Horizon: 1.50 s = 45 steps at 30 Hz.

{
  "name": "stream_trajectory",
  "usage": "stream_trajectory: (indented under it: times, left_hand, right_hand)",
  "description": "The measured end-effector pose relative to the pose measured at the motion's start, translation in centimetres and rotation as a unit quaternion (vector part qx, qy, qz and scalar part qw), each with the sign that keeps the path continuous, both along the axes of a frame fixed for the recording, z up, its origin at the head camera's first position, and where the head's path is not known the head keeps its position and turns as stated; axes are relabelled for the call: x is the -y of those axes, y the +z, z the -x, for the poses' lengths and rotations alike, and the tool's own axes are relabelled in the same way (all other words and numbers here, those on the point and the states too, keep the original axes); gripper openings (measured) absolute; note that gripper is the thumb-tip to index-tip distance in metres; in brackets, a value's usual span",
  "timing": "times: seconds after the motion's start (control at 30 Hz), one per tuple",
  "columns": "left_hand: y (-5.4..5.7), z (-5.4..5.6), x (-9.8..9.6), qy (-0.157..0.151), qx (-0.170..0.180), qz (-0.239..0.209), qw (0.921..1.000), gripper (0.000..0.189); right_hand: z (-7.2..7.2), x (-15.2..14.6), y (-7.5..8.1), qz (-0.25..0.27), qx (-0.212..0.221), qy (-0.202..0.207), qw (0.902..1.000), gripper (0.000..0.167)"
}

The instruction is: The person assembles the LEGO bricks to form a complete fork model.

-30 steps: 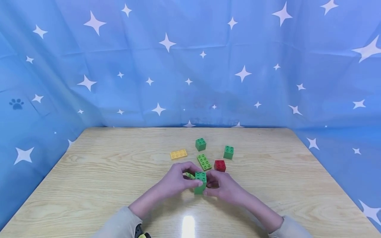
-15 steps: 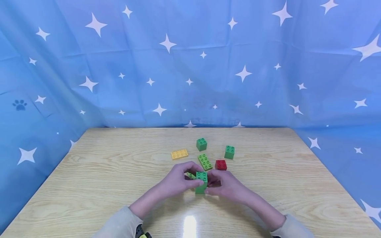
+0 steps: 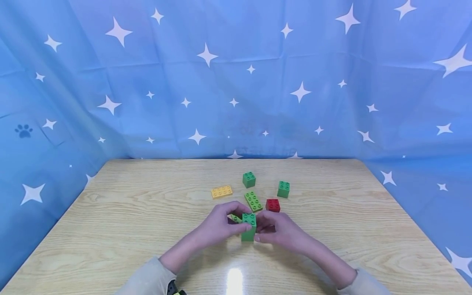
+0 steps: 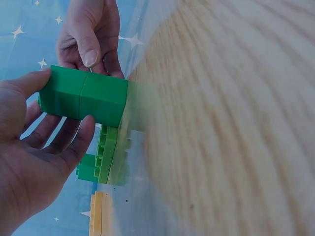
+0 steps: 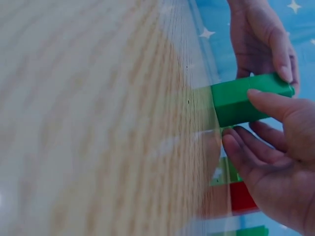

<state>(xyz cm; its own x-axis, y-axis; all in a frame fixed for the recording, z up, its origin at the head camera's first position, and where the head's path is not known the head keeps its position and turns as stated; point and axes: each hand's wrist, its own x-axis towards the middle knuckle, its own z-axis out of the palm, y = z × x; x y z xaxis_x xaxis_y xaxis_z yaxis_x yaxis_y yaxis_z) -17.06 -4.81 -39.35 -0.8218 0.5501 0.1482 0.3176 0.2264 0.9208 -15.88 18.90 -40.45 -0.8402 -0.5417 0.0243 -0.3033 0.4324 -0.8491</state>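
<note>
Left grip: narrowing round the stack, the thumb lying across its near side and the fingers reaching behind.
Right grip: bracketing the stack's right side with thumb and curled fingers; whether they are pressing or just hovering close, I cannot tell.
Stack: two green bricks, one atop the other, standing upright on the table between the hands.
Steadying: the hands are probably squaring the seam; doing it well is calling for even pressure from both sides, without either wrist tipping the stack.
Pose: both forearms are slanting inward from the near edge, low, palms facing each other.
Lime plates: one is showing through the left grip's gap, the other is lying beyond the stack.
Red brick: sitting just beyond the right grip.
Farther out: a yellow plate is lying left, two green cubes are sitting behind.
</note>
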Motion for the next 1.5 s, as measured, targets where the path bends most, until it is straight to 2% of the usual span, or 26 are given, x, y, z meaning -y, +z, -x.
stream_trajectory:
  times: [0.27, 0.47, 0.77, 1.03, 1.17, 1.33, 1.5]
  left_hand:
    - [-0.2, 0.0, 0.5, 0.008, 0.007, 0.001, 0.9999, 0.029]
    - [-0.3, -0.1, 0.9, 0.018, 0.019, 0.006, 0.9996, 0.031]
    - [-0.8, -0.3, 1.9, 0.029, 0.044, -0.007, 0.9986, 0.055]
    - [-0.9, -0.7, 2.5, 0.027, 0.032, -0.022, 0.9989, 0.033]
    - [-0.9, -0.7, 2.8, 0.029, 0.021, -0.022, 0.9991, 0.031]
    - [-0.9, -0.6, 3.4, 0.035, 0.025, -0.019, 0.9989, 0.032]
    - [-0.2, -0.4, 4.9, 0.059, 0.024, -0.019, 0.9978, 0.032]
  right_hand:
    - [-0.1, -0.1, 0.3, 0.004, 0.022, -0.011, 0.9997, 0.039]
    - [-0.1, -0.1, 0.2, 0.006, 0.012, -0.010, 0.9999, 0.041]
    - [0.0, 0.5, 0.3, 0.007, 0.002, -0.021, 0.9998, 0.048]
    - [0.0, 1.5, 0.3, 0.038, -0.017, -0.007, 0.9991, 0.040]
    - [0.2, 2.1, 0.4, 0.031, -0.020, -0.008, 0.9993, 0.037]
    - [0.7, 2.8, 0.8, 0.009, -0.025, -0.007, 0.9996, 0.033]
    - [1.7, 4.4, 1.9, -0.008, -0.043, 0.006, 0.9990, 0.029]
